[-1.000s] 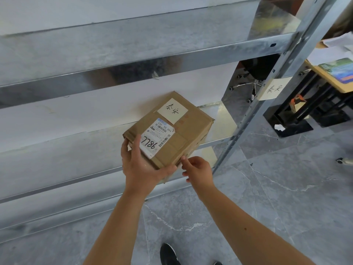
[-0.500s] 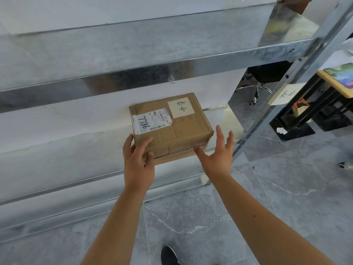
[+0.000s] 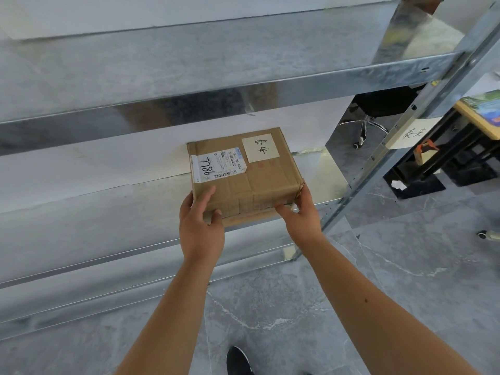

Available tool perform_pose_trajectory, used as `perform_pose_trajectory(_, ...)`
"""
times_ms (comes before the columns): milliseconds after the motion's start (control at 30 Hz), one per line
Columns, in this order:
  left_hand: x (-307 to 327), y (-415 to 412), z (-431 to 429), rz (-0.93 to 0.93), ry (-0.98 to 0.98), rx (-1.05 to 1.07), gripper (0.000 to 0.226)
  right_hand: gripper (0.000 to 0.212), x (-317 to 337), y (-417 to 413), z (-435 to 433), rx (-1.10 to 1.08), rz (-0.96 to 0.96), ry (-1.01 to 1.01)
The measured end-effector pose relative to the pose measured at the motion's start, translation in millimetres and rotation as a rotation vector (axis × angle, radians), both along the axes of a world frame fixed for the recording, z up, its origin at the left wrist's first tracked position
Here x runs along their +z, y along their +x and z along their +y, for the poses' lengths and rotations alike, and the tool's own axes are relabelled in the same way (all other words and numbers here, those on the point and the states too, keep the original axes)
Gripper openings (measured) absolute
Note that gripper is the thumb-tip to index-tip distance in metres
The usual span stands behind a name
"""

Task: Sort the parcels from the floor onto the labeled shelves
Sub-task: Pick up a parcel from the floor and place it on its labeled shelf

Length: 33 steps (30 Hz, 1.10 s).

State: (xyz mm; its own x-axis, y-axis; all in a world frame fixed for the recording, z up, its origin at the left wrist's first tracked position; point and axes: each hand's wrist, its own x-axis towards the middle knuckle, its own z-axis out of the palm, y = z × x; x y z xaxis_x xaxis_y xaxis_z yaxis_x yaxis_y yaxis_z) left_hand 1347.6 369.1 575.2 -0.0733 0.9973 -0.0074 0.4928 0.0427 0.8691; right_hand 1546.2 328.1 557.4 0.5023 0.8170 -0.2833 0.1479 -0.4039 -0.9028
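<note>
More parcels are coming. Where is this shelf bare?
Left of the cardboard box, the middle shelf is bare. Right, only a narrow strip before the upright post. Crowded at its front corners: left hand and right hand grip there.

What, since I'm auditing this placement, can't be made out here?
Head view.
Too small: shipping label fine print.
Hidden by parcel, left hand, right hand: the parcel's contact with the shelf.
Cut by frame edge: shelf's left end.
</note>
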Motion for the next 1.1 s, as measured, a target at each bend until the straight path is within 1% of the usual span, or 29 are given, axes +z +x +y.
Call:
perform_pose_trajectory(67,0,1,0,-0.033,-0.014,-0.012,0.056,0.089,2,1,-1,0.025,0.04,0.008)
perform_pose_trajectory(133,2,1,-2,-0.047,-0.028,-0.029,0.064,0.09,1,2,-3,0.02,0.073,0.014)
perform_pose_trajectory(200,6,4,-8,-0.052,-0.059,-0.033,0.082,0.089,-2,3,-5,0.013,0.104,0.018)
perform_pose_trajectory(267,11,8,-18,-0.106,-0.109,0.003,0.102,0.092,0,3,-9,-0.003,0.154,0.033)
perform_pose_trajectory(300,12,10,-23,-0.144,-0.122,0.02,0.108,0.093,1,3,-12,-0.023,0.188,0.045)
perform_pose_trajectory(367,15,15,-36,-0.183,-0.141,0.05,0.113,0.091,5,3,-17,-0.062,0.249,0.048)
perform_pose_trajectory(433,20,20,-52,-0.183,-0.167,0.075,0.111,0.087,5,4,-22,-0.086,0.268,0.051)
perform_pose_trajectory(567,29,32,-82,-0.232,-0.201,0.148,0.104,0.082,11,2,-38,-0.087,0.207,0.058)
perform_pose_trajectory(733,37,50,-117,-0.332,-0.142,0.266,0.095,0.078,26,-1,-67,-0.077,0.201,0.118)
perform_pose_trajectory(967,52,64,-169,-0.459,-0.109,0.351,0.082,0.058,58,-2,-106,0.124,0.2,0.241)
perform_pose_trajectory(1100,63,52,-199,-0.461,-0.118,0.431,0.073,0.056,68,-18,-121,0.25,0.299,0.248)
